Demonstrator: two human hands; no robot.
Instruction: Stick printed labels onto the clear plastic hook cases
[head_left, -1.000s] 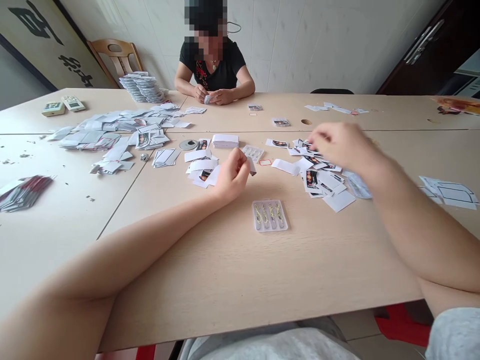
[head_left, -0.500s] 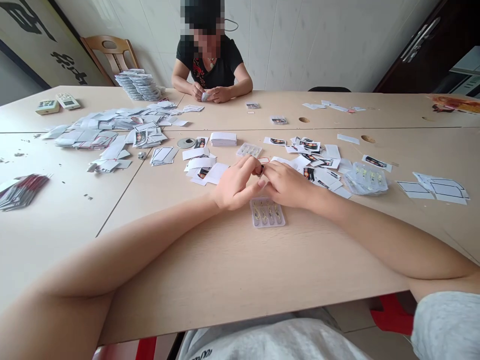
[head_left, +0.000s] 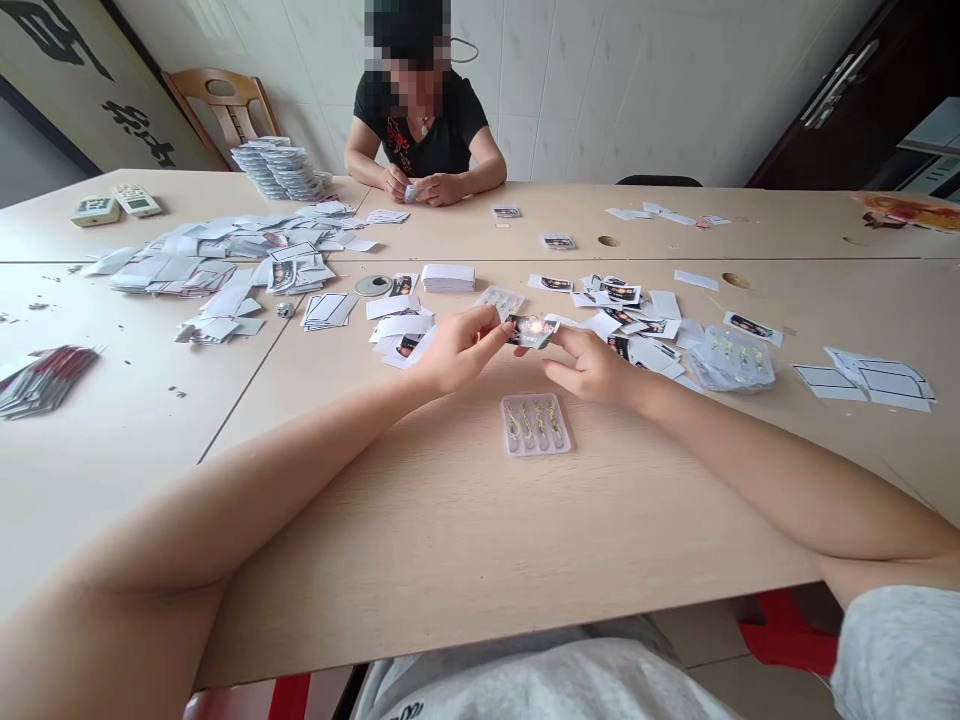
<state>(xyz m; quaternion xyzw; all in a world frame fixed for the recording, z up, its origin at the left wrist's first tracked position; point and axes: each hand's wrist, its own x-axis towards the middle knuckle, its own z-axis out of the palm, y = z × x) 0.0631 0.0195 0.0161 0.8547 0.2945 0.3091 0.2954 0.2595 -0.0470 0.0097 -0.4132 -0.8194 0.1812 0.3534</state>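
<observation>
Since the earlier frame, the left hand [head_left: 461,352] and right hand [head_left: 592,367] have drawn apart, and a small printed card [head_left: 532,331] now shows just above the plastic tray [head_left: 535,424] on the counter [head_left: 450,560]. Left fingertips pinch the card's left end; right fingers sit at its other end, grip indeterminate.

Two remote controls [head_left: 137,201] — and a wooden chair [head_left: 221,108].
</observation>
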